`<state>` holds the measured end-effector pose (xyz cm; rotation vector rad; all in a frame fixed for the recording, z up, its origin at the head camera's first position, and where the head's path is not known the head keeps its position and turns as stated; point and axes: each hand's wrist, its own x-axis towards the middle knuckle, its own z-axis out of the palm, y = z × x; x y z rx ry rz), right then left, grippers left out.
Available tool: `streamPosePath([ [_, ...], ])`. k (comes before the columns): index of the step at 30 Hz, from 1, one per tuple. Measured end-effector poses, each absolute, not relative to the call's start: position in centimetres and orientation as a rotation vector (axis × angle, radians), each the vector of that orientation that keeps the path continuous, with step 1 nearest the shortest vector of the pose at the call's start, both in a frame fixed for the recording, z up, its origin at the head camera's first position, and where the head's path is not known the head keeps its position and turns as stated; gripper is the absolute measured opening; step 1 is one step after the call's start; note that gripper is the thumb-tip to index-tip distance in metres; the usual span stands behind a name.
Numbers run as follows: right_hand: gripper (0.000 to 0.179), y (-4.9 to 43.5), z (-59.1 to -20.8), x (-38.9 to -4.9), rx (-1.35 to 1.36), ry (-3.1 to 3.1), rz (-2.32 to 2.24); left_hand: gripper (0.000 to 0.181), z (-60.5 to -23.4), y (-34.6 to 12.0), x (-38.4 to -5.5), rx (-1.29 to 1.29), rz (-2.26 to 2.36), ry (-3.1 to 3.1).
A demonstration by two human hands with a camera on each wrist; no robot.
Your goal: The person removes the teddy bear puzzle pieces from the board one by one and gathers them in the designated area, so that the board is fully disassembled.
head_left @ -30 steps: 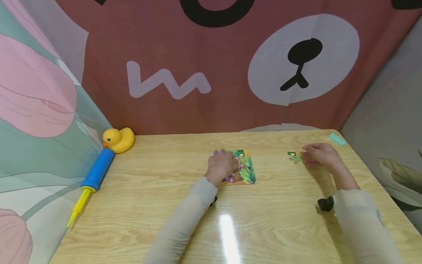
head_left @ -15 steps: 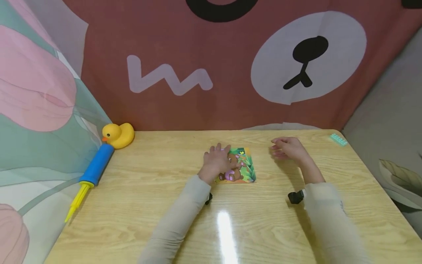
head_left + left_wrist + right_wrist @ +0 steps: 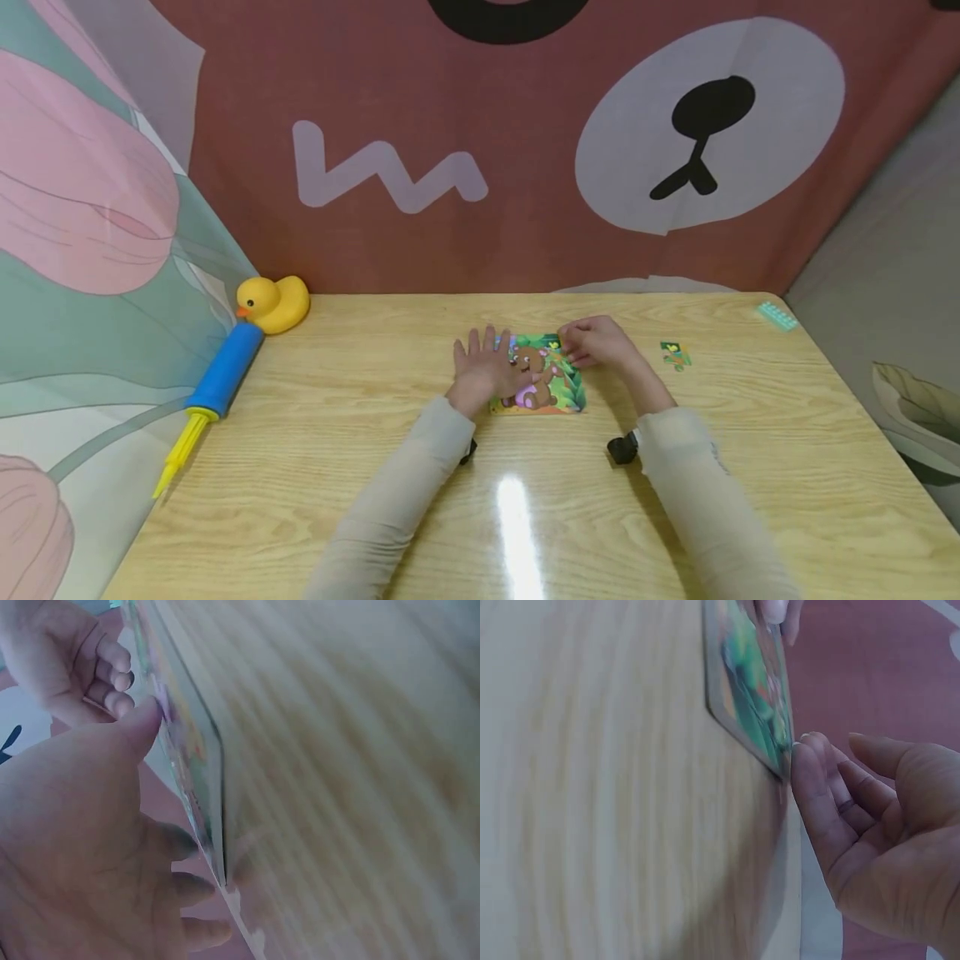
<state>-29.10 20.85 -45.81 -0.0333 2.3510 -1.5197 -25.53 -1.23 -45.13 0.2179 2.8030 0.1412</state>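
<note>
A flat picture puzzle (image 3: 536, 400) with a brown bear on it lies on the table in the head view. My left hand (image 3: 480, 375) is spread over its left part, thumb reaching across the picture. In the left wrist view, the thumb (image 3: 142, 727) meets the picture surface. At the upper right corner is my right hand (image 3: 597, 342), fingers gently bent. Its fingertips (image 3: 804, 754) are close to the puzzle's edge in the right wrist view; whether they touch cannot be told. The thumb stands apart, nothing pinched. A loose puzzle piece (image 3: 676, 356) lies right of this hand.
A yellow rubber duck (image 3: 273, 305) sits at the table's back left, touching a blue and yellow hand pump (image 3: 225, 371). Near the back right corner lies a mint toy brick (image 3: 777, 316). A bear-print cloth (image 3: 525, 242) hangs behind the table (image 3: 337, 467).
My right hand has moved left from beside the loose piece to the puzzle's upper right corner, uncovering the piece. My left hand has shifted slightly left, its fingers now spread wider.
</note>
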Motion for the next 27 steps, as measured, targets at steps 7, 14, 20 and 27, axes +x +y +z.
streamPosePath([
  [7,0.039,19.4,-46.1,-29.2,-0.018,2.356,-1.466,0.096,-45.0,-1.4,-25.6,0.206,0.096,2.776],
  [14,0.037,18.9,-45.9,-29.0,-0.021,2.385,-1.425,0.093,-44.9,-1.6,-25.7,0.202,0.031,2.740],
  [20,0.036,18.8,-45.9,-28.9,0.001,2.384,-1.416,0.092,-45.1,-1.6,-25.7,0.210,-0.014,2.735],
  [27,0.036,18.7,-46.2,-29.0,0.043,2.349,-1.474,0.093,-44.8,-1.4,-25.5,0.207,-0.047,2.723],
])
